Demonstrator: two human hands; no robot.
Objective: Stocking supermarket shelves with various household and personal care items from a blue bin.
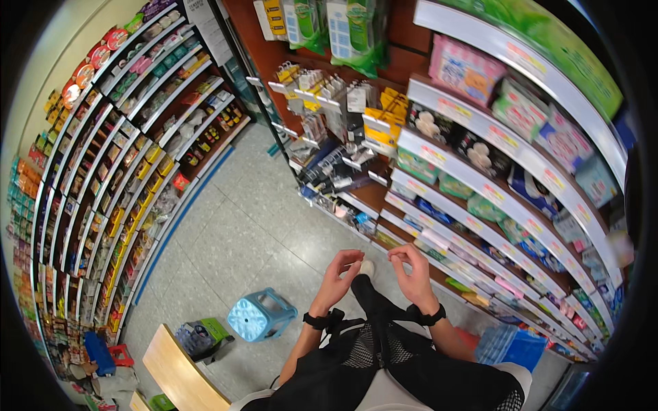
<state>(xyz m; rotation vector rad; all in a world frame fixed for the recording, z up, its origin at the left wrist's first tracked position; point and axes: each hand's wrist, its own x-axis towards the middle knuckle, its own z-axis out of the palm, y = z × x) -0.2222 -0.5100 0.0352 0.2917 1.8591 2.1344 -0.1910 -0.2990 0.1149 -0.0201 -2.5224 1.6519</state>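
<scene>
My left hand [340, 278] and my right hand [411, 274] are raised in front of my body, side by side with a gap between them. Neither holds anything. The fingers curve towards the thumbs and the tips stay apart. Each wrist wears a black strap [317, 321]. Between the hands, a light-coloured shoe [366, 268] shows on the grey tiled floor [234, 226]. Closest to my right hand are the lower tiers of a white-edged shelf unit [462, 221] stocked with packaged goods, which my fingers do not touch.
A blue plastic stool [248, 316] stands on the floor to the left. Beside it are wrapped bottles [195, 339] and a wooden tabletop [177, 367]. Long snack shelves [121, 180] curve along the left. Hanging packets [354, 31] fill the far rack. Blue-wrapped packs [506, 347] sit at lower right.
</scene>
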